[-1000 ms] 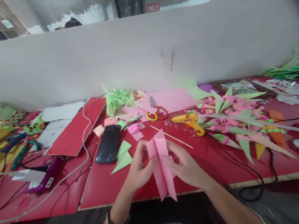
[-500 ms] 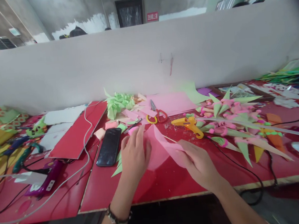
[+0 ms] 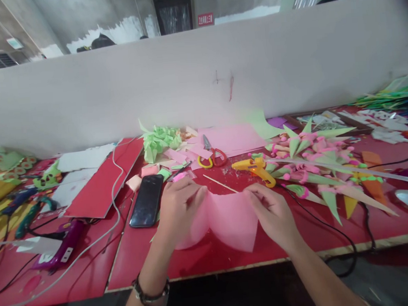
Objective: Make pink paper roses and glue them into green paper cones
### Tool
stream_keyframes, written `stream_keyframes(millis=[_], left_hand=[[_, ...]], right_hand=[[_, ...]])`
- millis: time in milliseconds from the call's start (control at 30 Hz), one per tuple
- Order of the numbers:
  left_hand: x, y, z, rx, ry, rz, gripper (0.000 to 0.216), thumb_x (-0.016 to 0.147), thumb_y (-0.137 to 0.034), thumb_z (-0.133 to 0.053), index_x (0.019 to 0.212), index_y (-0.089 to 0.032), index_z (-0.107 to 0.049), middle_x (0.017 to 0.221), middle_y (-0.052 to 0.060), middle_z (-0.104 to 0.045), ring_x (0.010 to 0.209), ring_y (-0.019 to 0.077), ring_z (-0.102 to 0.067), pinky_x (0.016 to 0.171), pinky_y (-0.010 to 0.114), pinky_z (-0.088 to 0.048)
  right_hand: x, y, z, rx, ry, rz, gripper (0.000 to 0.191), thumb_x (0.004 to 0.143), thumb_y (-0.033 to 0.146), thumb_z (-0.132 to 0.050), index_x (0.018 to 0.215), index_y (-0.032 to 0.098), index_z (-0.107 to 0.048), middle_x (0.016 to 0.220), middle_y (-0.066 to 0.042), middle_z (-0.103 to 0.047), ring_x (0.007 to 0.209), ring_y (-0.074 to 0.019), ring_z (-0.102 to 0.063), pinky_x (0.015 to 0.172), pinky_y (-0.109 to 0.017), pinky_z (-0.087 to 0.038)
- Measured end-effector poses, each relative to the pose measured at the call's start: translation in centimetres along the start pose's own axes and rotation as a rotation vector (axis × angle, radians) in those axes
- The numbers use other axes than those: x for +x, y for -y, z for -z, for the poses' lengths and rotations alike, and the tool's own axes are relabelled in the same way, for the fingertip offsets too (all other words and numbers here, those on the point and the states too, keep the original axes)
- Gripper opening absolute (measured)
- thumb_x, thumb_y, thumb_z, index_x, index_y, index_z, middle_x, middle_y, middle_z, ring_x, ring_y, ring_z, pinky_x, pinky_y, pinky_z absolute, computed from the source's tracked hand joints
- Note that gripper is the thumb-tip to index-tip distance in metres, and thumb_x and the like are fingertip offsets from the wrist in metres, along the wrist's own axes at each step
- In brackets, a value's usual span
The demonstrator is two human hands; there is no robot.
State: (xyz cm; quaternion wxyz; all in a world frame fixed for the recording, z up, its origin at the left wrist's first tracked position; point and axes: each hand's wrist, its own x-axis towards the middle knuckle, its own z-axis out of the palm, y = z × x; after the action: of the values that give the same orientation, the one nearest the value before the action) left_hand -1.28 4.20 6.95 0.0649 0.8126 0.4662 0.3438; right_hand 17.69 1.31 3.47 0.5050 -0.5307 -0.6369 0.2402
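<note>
Between my two hands a sheet of pink paper (image 3: 232,221) is held by its upper edge, its lower part bowing down over the red table. My left hand (image 3: 181,204) pinches the paper near its middle fold; part of the sheet passes behind that hand. At the top right corner of the paper, my right hand (image 3: 270,209) grips with thumb and fingers. Just beyond the sheet lies a thin wooden stick (image 3: 220,183). A yellow glue gun (image 3: 256,168) rests past my right hand, and a black phone (image 3: 146,201) lies left of my left hand.
Scissors (image 3: 211,154) with red and yellow handles lie behind the stick. Several green and pink paper cones (image 3: 306,159) are piled at the right. Crumpled green paper (image 3: 159,141) sits at the back, near a red board (image 3: 104,184) and a white cable (image 3: 114,198).
My left hand has closed on the pink paper. The sheet has spread out between both hands, its free edge now hanging toward me. The wooden stick shows more fully.
</note>
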Motion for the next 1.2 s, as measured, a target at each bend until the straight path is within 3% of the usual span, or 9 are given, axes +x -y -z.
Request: stream_keyframes(millis=[100,167,300,467,733,900,1000,1067,1200], left_hand=[[0.0,-0.3,-0.3,0.016,0.073,-0.005,0.020,0.083,-0.020,-0.041,0.070,-0.016,-0.056,0.075,0.001,-0.058,0.074,0.0122,-0.051,0.072,0.027,-0.032],[-0.1,-0.4,-0.7,-0.002,0.084,0.021,0.024,0.085,-0.021,-0.037,0.067,-0.015,-0.053,0.069,0.000,-0.055,0.069,0.0116,-0.049,0.067,0.025,-0.032],[-0.6,-0.2,-1.8,-0.046,-0.006,0.055,0.033,0.084,-0.029,-0.040,0.055,-0.015,-0.048,0.054,-0.002,-0.045,0.053,0.0093,-0.041,0.058,0.023,-0.031],[-0.8,0.2,-2.6,-0.041,-0.099,0.053,0.039,0.083,-0.028,-0.043,0.047,-0.015,-0.042,0.048,-0.004,-0.038,0.048,0.0078,-0.036,0.056,0.024,-0.028],[-1.0,0.5,-2.4,-0.039,-0.120,0.100,0.036,0.082,-0.027,-0.045,0.048,-0.015,-0.049,0.051,-0.002,-0.048,0.051,0.0089,-0.043,0.059,0.025,-0.030],[-1.8,1.4,-1.3,-0.053,-0.124,0.154,0.017,0.077,-0.030,-0.052,0.070,-0.017,-0.060,0.069,0.001,-0.062,0.067,0.0132,-0.054,0.069,0.026,-0.035],[-2.8,2.3,-0.5,-0.066,-0.130,0.260,0.018,0.073,-0.034,-0.055,0.075,-0.017,-0.059,0.075,0.002,-0.063,0.072,0.0150,-0.055,0.068,0.025,-0.038],[-3.5,2.8,-0.2,-0.087,-0.128,0.351,0.020,0.073,-0.035,-0.054,0.066,-0.016,-0.055,0.063,-0.001,-0.057,0.060,0.0120,-0.052,0.058,0.021,-0.037],[-4.6,3.2,0.3,-0.137,-0.166,0.413,0.023,0.073,-0.033,-0.052,0.058,-0.016,-0.051,0.050,-0.005,-0.046,0.048,0.0078,-0.041,0.046,0.018,-0.032]], right_hand=[[-0.1,-0.2,-0.5,-0.030,-0.001,0.031,0.019,0.081,0.030,-0.044,0.069,0.017,-0.053,0.061,0.002,-0.053,0.057,-0.0107,-0.049,0.054,-0.019,-0.038],[-0.2,-0.6,-0.7,-0.050,-0.015,0.024,0.020,0.081,0.030,-0.044,0.069,0.017,-0.053,0.059,0.002,-0.052,0.056,-0.0106,-0.048,0.053,-0.019,-0.037],[-0.5,-1.4,-1.0,-0.070,-0.075,-0.015,0.020,0.081,0.030,-0.044,0.067,0.017,-0.052,0.056,0.003,-0.048,0.053,-0.0096,-0.044,0.051,-0.019,-0.035],[-0.7,-1.8,-1.3,-0.098,-0.111,0.001,0.022,0.081,0.030,-0.044,0.065,0.016,-0.051,0.053,0.004,-0.045,0.050,-0.0086,-0.041,0.049,-0.019,-0.033],[-1.4,-2.4,-1.9,-0.122,-0.175,-0.016,0.023,0.082,0.030,-0.043,0.065,0.016,-0.049,0.052,0.005,-0.043,0.048,-0.0079,-0.040,0.048,-0.018,-0.031],[-1.5,-3.0,-1.6,-0.059,-0.223,-0.129,0.022,0.080,0.034,-0.044,0.070,0.016,-0.053,0.057,0.003,-0.049,0.053,-0.0097,-0.044,0.050,-0.019,-0.035],[-1.4,-3.1,-1.4,0.010,-0.254,-0.190,0.022,0.078,0.037,-0.047,0.073,0.016,-0.053,0.062,0.001,-0.052,0.056,-0.0108,-0.046,0.051,-0.019,-0.036],[-1.3,-3.1,-1.4,0.124,-0.198,-0.235,0.023,0.076,0.039,-0.049,0.076,0.017,-0.054,0.065,0.001,-0.053,0.057,-0.0114,-0.047,0.052,-0.020,-0.038],[-1.5,-2.7,-1.4,0.320,0.050,-0.316,0.026,0.074,0.042,-0.050,0.072,0.016,-0.053,0.062,0.001,-0.052,0.055,-0.0117,-0.046,0.052,-0.022,-0.038]])
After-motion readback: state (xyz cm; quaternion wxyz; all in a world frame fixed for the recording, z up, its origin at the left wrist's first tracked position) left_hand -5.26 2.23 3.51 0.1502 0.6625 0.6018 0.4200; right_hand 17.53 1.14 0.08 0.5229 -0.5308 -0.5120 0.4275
